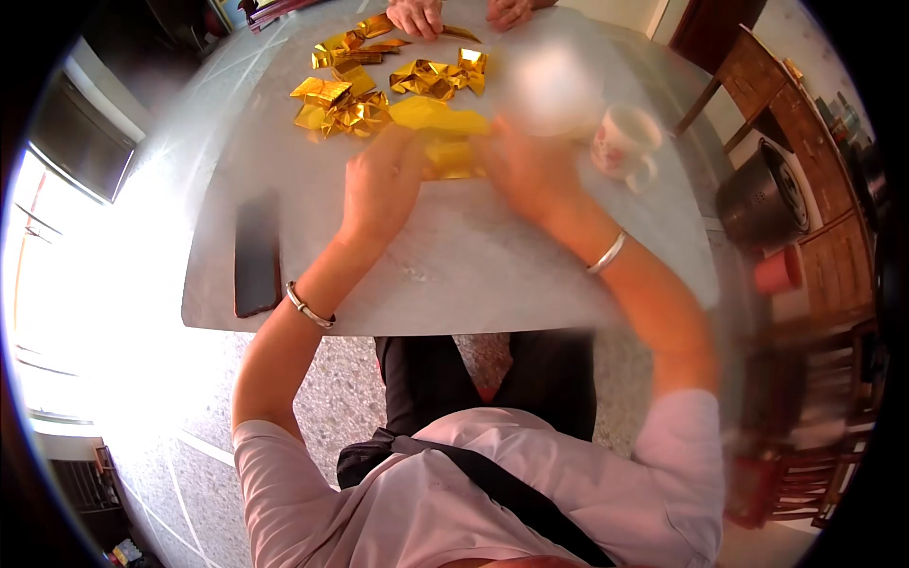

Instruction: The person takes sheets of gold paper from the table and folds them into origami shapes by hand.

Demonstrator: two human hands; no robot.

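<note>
A yellow-gold sheet of foil paper lies on the grey table between my two hands. My left hand is at its left edge, fingers bent over the paper. My right hand is at its right edge, blurred, its fingertips near the sheet. Just beyond is another yellow sheet. Folded gold foil pieces are heaped to the left of it, with more folded gold pieces behind.
The table has a dark phone at left and a floral mug at right. A blurred white object stands behind the mug. Another person's hands are at the far edge, near gold foil.
</note>
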